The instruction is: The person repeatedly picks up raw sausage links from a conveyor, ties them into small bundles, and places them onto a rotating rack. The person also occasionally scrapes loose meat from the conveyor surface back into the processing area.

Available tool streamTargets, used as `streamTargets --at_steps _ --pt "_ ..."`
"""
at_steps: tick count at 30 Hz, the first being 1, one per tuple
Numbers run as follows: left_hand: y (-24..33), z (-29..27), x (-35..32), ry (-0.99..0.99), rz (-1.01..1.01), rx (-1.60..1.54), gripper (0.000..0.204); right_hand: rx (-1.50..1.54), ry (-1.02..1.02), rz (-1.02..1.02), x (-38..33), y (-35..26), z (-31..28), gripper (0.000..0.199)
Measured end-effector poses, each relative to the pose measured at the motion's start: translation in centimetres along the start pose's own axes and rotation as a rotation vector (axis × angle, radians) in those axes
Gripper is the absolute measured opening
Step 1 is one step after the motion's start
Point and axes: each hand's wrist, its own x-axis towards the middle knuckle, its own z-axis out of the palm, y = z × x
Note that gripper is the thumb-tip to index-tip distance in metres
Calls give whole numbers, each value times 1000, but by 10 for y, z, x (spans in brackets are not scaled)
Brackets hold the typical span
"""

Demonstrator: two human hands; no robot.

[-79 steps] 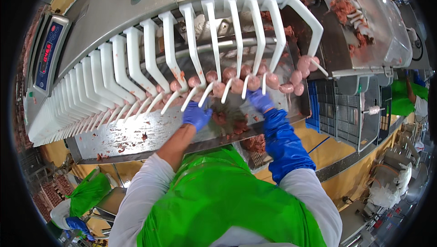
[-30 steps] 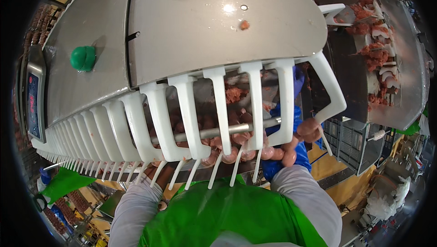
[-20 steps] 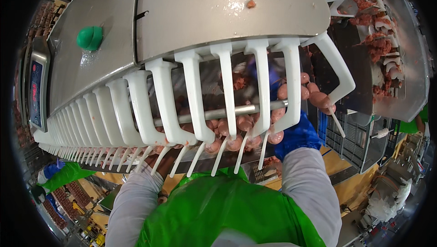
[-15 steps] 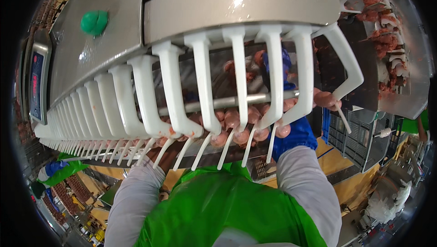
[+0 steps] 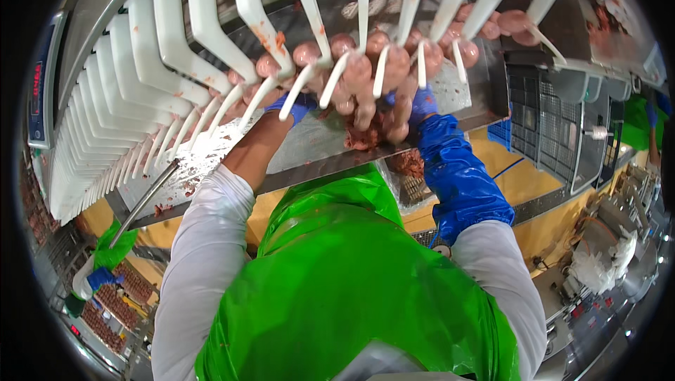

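Note:
A chain of pink sausage links [image 5: 357,70] hangs across a row of white plastic hooks [image 5: 363,1]. Several links dangle lower in the middle, over the metal table. My right hand [image 5: 424,105], in a blue glove, is at these dangling links [image 5: 399,110]; blue shows on both sides of them, so the fingers seem wrapped round. My left hand [image 5: 301,105], also gloved in blue, reaches in behind the hooks to the left of the dangling links. Links and hooks cover its fingers. Loose ground meat [image 5: 363,136] lies on the table below the links.
The steel table's edge [image 5: 309,161] runs before my green apron. A metal rod [image 5: 144,202] slants at the left, near a panel with a display [image 5: 43,86]. Grey crates [image 5: 555,124] stand at the right. Other people in green aprons are at far left [image 5: 105,268] and far right.
The view has shifted, so hooks and links sit higher and more of the table shows. My right hand has come nearer from deep behind the hooks to the dangling links.

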Motion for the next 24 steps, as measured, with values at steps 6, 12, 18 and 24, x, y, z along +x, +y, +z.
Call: streamTargets --at_steps 6,12,18,24 --pt "37 99 -52 484 530 -346 62 -113 -206 439 -20 -102 -19 50" --pt "118 87 -59 -534 765 -1511 47 132 -119 502 -21 -98 5 47" --pt "143 53 -136 -297 904 -1015 55 617 439 438 -144 -143 -41 53" --pt "198 47 -157 118 1163 -141 66 966 1034 542 -242 -92 -19 47"
